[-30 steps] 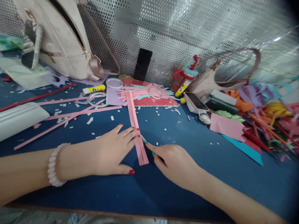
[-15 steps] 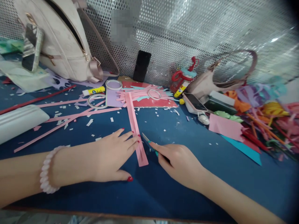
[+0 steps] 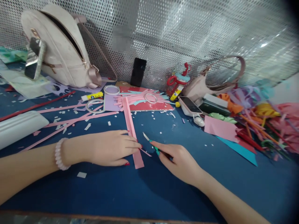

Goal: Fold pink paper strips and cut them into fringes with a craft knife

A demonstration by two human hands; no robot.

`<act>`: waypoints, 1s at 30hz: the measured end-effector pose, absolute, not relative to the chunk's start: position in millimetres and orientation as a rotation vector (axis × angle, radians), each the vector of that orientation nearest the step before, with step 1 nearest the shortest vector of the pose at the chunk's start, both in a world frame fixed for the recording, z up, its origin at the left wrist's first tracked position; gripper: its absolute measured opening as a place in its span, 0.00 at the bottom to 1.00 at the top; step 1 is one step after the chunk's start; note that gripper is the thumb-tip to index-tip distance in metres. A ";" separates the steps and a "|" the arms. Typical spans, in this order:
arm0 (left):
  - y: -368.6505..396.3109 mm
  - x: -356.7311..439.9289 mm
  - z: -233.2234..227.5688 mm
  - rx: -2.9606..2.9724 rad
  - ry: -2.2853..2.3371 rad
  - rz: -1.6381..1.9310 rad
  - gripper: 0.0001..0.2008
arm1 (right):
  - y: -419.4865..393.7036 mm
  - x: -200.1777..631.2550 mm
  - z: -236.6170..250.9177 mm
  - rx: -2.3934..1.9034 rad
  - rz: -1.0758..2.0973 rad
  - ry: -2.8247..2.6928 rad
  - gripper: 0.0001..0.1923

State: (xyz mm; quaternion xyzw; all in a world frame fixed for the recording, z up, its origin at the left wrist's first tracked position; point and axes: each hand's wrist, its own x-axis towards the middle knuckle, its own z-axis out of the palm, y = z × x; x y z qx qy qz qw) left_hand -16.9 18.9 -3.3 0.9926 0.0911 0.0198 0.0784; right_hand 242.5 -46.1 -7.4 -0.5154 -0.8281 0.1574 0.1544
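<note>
My left hand [image 3: 106, 147] lies flat with its fingers stretched out across a long pink paper strip [image 3: 138, 160] on the blue table. A thin pink paper sliver [image 3: 146, 152] sticks out to the right from beside its fingertips. In my right hand [image 3: 181, 161] is a small craft knife [image 3: 150, 140] with a teal handle, gripped between thumb and fingers. Its bare blade points up and left, a short way right of the strip and apart from it. The strip's far end reaches a pile of cut pink strips [image 3: 127, 100].
White paper scraps [image 3: 87, 126] are scattered about. Tape rolls [image 3: 111, 90], a glue stick [image 3: 92, 96] and a red packet [image 3: 154, 106] lie farther back. A backpack [image 3: 63, 56] stands at left; a phone [image 3: 138, 71] leans on the mesh wall. Coloured paper [image 3: 220, 128] is heaped at right.
A thin pink sliver now shows beside my left fingertips. The fingers have drawn closer together over the strip. My right hand still holds the knife, and the view has shifted slightly.
</note>
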 end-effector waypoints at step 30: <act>8.3 -2.5 -13.1 2.873 0.151 0.068 0.18 | -43.5 297.9 36.9 -1.065 1.279 -2.661 0.19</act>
